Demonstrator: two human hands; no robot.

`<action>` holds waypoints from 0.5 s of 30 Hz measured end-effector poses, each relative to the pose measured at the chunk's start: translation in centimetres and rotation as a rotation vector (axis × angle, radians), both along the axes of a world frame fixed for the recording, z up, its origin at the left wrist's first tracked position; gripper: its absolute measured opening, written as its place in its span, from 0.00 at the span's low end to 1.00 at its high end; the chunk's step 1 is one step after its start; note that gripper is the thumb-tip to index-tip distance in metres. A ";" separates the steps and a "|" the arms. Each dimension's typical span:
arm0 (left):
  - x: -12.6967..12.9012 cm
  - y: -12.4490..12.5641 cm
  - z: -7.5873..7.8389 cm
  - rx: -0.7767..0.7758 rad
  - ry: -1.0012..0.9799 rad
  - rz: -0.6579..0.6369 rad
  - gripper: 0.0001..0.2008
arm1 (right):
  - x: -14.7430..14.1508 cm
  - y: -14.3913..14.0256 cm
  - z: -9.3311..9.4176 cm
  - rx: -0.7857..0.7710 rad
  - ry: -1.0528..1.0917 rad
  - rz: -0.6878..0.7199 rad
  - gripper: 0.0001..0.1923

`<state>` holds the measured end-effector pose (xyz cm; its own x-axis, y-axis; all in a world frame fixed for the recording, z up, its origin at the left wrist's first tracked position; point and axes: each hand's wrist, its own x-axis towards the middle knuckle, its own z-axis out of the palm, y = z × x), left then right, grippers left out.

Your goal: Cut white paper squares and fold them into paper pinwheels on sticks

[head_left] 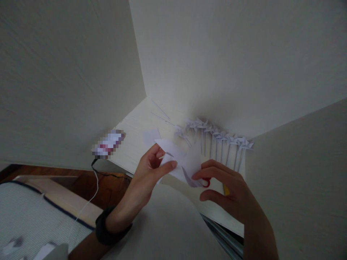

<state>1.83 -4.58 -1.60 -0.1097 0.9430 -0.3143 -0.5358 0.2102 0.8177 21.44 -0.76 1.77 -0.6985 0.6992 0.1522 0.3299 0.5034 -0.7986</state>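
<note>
Nearest the camera, a dark wristband (108, 227) circles the left forearm. The left hand (148, 171) grips a white paper sheet (180, 160) at its left edge: the thumb presses the near face and the fingers curl behind the far face. The right hand (230, 187) is closed around scissors (202, 182), of which only a red handle loop and part of a dark blade show. The blade meets the sheet's lower right edge, just beside the right fingertips. The sheet is held above the near edge of the white table (135, 130), between the two hands. Farther back, a row of paper pinwheels (219, 139) on thin sticks lies along the wall. A small blurred item (108, 143), possibly a packet, rests at the table's left corner. Loose thin sticks (161, 112) lie farthest back.
</note>
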 end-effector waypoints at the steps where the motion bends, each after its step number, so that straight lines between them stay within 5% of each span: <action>1: 0.0 0.0 0.0 -0.002 -0.001 0.003 0.16 | -0.1 -0.1 0.0 0.001 -0.008 -0.013 0.08; 15: 0.4 -0.5 0.3 -0.129 -0.041 0.078 0.17 | -0.2 0.1 -0.4 -0.091 -0.139 0.036 0.08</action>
<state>2.20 -5.06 -1.27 -0.1656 0.8838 -0.4376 -0.5870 0.2682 0.7639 21.24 -0.61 1.40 -0.7332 0.6800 -0.0108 0.4237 0.4444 -0.7893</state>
